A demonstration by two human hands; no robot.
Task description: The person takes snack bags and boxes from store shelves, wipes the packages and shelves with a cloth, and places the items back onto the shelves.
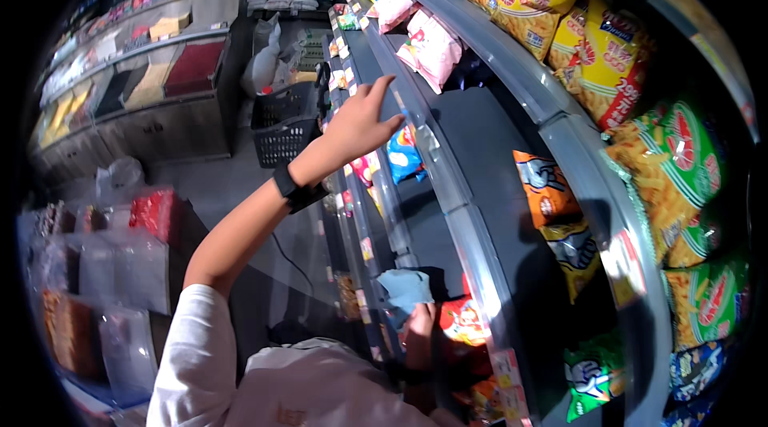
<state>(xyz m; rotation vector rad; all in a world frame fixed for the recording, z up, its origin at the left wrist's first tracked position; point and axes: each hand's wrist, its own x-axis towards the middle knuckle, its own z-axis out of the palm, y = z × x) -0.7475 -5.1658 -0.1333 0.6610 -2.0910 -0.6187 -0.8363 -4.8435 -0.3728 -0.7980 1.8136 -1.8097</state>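
Observation:
My left hand, with a black band at the wrist, reaches over the edge of the snack shelves. Its thumb and forefinger are spread, and nothing shows between them. Just below it lies a blue snack bag. Lower down, my right hand grips a light blue cloth over a shelf level. A red snack bag sits beside that hand. Pink snack bags stand on the shelf beyond my left hand.
Yellow chip bags and green ones fill the upper right shelf. An orange bag lies one level down. A black basket stands on the floor near bulk food bins. Clear containers are at lower left.

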